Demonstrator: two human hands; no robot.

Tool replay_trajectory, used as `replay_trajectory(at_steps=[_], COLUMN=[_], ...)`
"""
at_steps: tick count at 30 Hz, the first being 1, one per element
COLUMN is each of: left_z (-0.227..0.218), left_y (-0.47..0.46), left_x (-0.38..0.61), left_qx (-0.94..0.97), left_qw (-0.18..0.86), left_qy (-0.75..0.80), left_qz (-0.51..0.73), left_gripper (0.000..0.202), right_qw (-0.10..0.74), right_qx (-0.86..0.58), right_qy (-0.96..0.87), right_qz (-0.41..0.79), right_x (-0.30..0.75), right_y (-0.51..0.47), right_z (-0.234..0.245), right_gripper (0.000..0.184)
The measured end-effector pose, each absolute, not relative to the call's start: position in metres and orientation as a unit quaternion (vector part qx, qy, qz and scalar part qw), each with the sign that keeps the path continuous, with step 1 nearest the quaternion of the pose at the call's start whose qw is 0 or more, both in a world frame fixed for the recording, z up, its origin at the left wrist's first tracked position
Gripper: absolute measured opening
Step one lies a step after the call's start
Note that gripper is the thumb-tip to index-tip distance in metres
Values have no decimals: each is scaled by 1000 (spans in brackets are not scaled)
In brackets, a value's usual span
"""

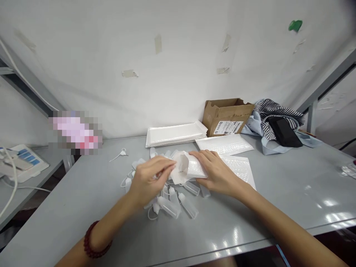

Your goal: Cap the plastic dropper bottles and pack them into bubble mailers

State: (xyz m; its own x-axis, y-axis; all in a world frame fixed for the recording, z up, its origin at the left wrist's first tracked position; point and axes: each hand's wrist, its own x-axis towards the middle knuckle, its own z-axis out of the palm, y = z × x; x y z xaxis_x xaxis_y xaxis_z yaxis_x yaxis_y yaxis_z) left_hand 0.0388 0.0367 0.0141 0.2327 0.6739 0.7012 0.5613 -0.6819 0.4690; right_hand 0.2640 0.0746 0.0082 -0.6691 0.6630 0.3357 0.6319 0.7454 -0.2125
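My right hand grips a white bubble mailer by its open mouth, holding it just above the grey table. My left hand is closed in a pinch at the mailer's opening, holding something small that I cannot make out. Under and around both hands lies a heap of several small clear plastic dropper bottles with tethered caps. One loose white cap lies apart to the left.
A stack of white mailers lies by the wall, with two more mailers to its right. A brown cardboard box and a striped cloth with a black pouch sit at the back right. A side table with a device stands at the left.
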Motion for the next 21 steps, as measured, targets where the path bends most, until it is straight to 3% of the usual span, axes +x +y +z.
replay_trajectory(at_steps=[2, 5, 9, 16, 21], left_z=[30, 49, 54, 43, 52], left_y=[38, 36, 29, 30, 36], left_x=[26, 6, 3, 17, 15], left_qx=[769, 819, 848, 847, 762], left_qw=[137, 283, 334, 323, 418], left_qy=[469, 472, 411, 419, 462], left_qz=[412, 165, 5, 45, 175], left_gripper=[13, 18, 34, 8, 22], right_qw=[202, 230, 261, 239, 232], right_qx=[-379, -411, -429, -417, -394], right_qy=[-903, -881, -861, -875, -888], right_qz=[8, -50, -78, -55, -51], right_x=[265, 268, 271, 268, 266], right_y=[78, 84, 87, 86, 83], right_z=[8, 5, 3, -2, -2], right_gripper=[61, 62, 61, 60, 62])
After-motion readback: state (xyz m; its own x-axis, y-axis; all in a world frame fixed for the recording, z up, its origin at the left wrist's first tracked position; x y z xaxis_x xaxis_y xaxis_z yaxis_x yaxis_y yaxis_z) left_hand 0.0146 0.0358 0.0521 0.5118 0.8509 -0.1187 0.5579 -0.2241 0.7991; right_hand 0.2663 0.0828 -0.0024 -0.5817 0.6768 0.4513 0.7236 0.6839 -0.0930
